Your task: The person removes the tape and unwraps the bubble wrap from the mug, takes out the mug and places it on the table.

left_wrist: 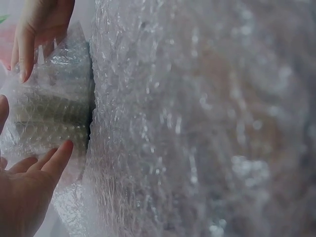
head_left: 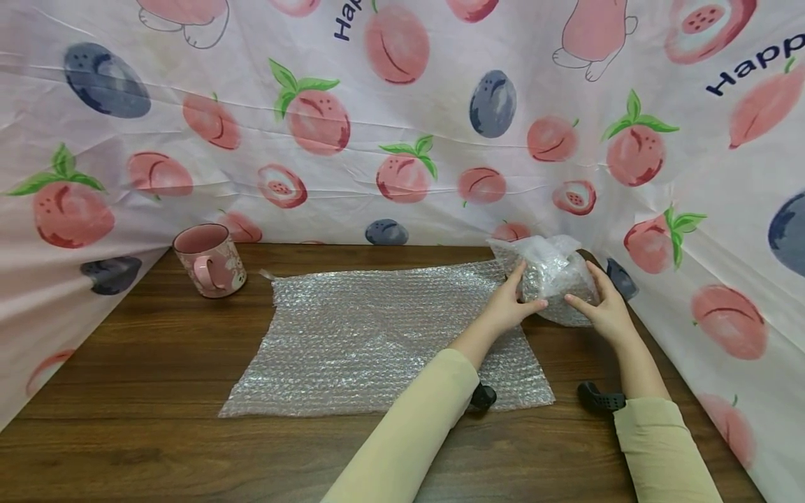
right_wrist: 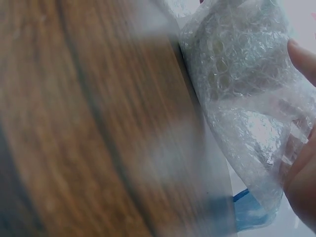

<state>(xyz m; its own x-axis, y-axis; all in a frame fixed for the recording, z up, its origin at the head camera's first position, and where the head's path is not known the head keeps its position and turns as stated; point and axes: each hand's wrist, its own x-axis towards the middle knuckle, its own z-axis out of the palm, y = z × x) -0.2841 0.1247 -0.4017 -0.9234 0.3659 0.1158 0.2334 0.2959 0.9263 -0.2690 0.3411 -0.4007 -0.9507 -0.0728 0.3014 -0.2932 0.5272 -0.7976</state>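
A bubble-wrapped bundle (head_left: 548, 272) sits at the back right of the table, its loose plastic ends gathered on top. Greenish-tan bands show faintly through the wrap in the left wrist view; the thing inside is mostly hidden. My left hand (head_left: 506, 304) is at the bundle's left side, fingers spread and fairly straight. On the opposite side, my right hand (head_left: 608, 311) has its thumb in front and its fingers along the wrap. A flat bubble wrap sheet (head_left: 377, 342) spreads over the table's middle, reaching the bundle's left side.
A pink mug (head_left: 214, 262) with a flower pattern stands at the back left of the brown wooden table (head_left: 157, 447). A fruit-print cloth (head_left: 434, 161) hangs behind the table and along both sides. Dark wrist straps (head_left: 600, 398) are by the sleeves.
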